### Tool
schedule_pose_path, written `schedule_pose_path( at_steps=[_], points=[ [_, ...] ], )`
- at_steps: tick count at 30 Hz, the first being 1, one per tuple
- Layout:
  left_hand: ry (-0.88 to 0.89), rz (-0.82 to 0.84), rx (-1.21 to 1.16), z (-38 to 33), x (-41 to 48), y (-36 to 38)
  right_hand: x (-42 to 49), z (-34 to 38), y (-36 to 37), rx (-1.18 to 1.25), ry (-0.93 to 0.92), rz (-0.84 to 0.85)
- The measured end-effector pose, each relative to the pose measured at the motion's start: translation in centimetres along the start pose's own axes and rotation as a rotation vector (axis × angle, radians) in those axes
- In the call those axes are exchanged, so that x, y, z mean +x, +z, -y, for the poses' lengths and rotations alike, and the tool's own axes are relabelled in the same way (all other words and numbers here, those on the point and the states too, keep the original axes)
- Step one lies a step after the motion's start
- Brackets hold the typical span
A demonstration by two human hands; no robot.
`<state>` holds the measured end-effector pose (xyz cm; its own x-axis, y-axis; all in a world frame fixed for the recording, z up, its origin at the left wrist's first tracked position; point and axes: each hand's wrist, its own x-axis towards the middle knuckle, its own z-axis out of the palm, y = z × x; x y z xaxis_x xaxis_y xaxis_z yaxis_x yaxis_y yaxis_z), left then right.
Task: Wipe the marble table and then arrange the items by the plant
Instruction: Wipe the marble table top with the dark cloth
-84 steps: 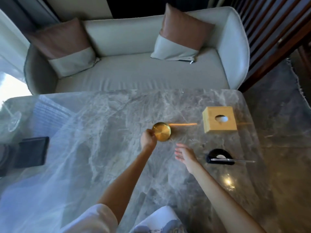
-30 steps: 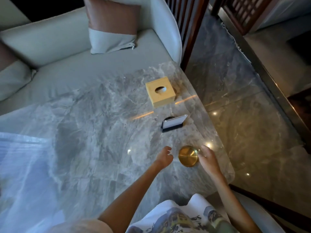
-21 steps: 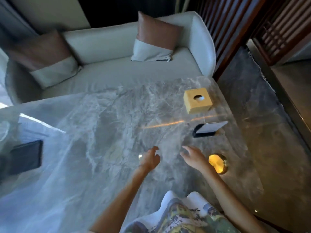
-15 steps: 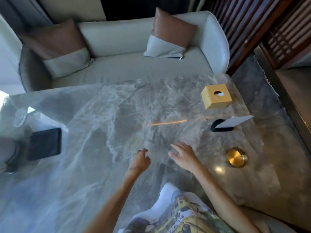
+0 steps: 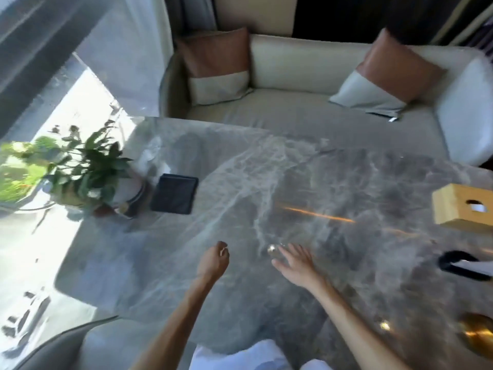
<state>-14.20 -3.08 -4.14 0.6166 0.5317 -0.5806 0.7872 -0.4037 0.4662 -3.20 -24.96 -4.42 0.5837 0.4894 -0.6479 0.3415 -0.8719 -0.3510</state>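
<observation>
Both hands are empty right now. The left hand (image 5: 213, 261) is loosely curled, almost a soft fist with nothing in it, and the right hand (image 5: 294, 264) is spread flat with fingers (image 5: 300, 249) splayed, low over the middle of the worktop (image 5: 266, 169); whether it touches the stone I can't tell.

No obvious rag in either hand. My guess is the dark square thing (image 5: 174, 193) in the left-centre of the frame, just beside the plant (image 5: 88, 166), is a folded cloth, but it could be a coaster or pad; too blurry to say.

The items to arrange all sit along the right edge of the frame, well apart from the plant: the yellow wooden box (image 5: 462, 206) with a round hole in its top, the black stand (image 5: 461, 265) holding something flat and white, and the round brass dish (image 5: 478, 335) at lower right, partly cut off.

How I'd do it: grab the dark cloth if that's what it is, and wipe in long overlapping passes. Polished grey marble with white veining is super glossy, so smears will show in that window glare. When moving stuff over, lift rather than slide. Brass on stone could scratch, and the boxy one is easy to pinch by its flat sides.
</observation>
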Motion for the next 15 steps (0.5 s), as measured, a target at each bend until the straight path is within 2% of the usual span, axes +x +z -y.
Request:
schedule_pose_path(
  at_steps=[6,10,15],
  points=[
    [-0.065,-0.228,-0.137,5.4,8.2,-11.4,9.1,12.8,-1.7,-0.028,-0.133,0.060],
    [-0.112,-0.214,-0.165,8.8,16.4,-16.5,15.5,22.6,-1.3,-0.059,-0.159,-0.025],
    [-0.118,-0.183,-0.156,11.2,22.9,-18.6,21.4,31.5,0.2,-0.102,-0.176,0.055]
  ],
)
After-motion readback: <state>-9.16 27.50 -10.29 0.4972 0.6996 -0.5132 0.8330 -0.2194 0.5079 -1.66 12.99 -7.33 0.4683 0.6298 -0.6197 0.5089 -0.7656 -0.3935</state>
